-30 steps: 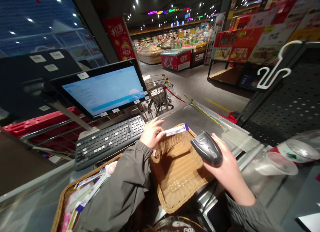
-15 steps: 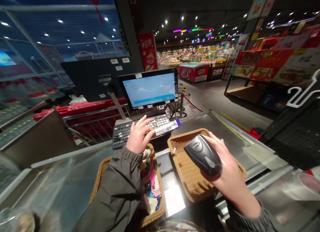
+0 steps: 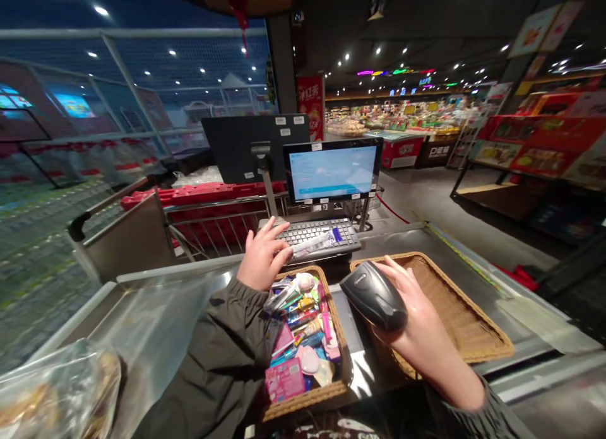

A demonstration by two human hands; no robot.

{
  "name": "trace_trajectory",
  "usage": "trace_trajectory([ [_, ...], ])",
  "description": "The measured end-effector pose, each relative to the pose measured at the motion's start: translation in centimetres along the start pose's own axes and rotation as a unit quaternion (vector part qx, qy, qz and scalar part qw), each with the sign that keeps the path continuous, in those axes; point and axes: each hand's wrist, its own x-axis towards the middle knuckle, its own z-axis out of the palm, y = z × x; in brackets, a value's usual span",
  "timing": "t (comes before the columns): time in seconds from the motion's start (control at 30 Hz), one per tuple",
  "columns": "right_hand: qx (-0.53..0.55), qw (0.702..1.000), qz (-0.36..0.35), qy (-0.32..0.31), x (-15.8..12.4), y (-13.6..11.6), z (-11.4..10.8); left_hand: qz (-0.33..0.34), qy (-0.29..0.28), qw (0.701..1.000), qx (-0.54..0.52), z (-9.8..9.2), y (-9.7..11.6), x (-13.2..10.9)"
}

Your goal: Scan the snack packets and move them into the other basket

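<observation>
My left hand [image 3: 265,255] is over the left end of the keyboard [image 3: 348,228], above the far edge of a wicker basket. Its thumb and fingers hold a slim, clear-wrapped packet with a blue end [image 3: 336,235], which points right across the keys. What exactly is inside the wrapper I cannot make out. Wrapped in my right hand [image 3: 416,313] is a black barcode scanner [image 3: 374,295], over the near left side of a second wicker basket [image 3: 492,357]. The left wicker basket [image 3: 343,338] is full of small packaged goods, among them a pink packet [image 3: 285,381].
A lit checkout screen [image 3: 334,169] stands behind the keyboard, beside the dark back of another monitor [image 3: 231,150]. At the near left, a clear plastic bag [image 3: 61,388] lies on the metal counter [image 3: 170,319]. Red shelving [image 3: 534,136] is off to the right.
My view has swung left, bringing more of the full basket into sight. Against the baskets, the scanner has shifted left toward the gap between them. Both hands keep their grip.
</observation>
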Motion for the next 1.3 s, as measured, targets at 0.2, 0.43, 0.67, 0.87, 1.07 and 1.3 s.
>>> trace_trajectory([
  [0.2,0.001,1.000,0.002,-0.014,-0.2,-0.7,0.4,-0.002,0.001,1.000,0.000,-0.7,-0.5,-0.6],
  [0.43,0.004,1.000,0.000,-0.013,-0.4,-1.1,0.3,-0.002,0.007,1.000,0.003,-0.8,-0.8,-1.1],
  [0.67,0.012,1.000,0.007,-0.018,-0.5,-1.3,0.1,-0.016,-0.002,1.000,0.010,-0.9,-1.0,-1.9],
  [0.87,0.015,1.000,0.006,-0.022,-0.5,-1.2,0.2,-0.029,-0.004,1.000,0.012,-0.6,-1.5,-2.5],
  [1.07,0.017,0.999,-0.005,-0.029,-0.3,-1.1,0.5,-0.040,-0.014,0.999,0.018,-0.7,-1.9,-3.0],
  [1.3,0.025,0.999,-0.002,-0.036,-0.4,-1.3,0.9,-0.057,-0.038,0.997,0.018,0.0,-3.1,-4.4],
])
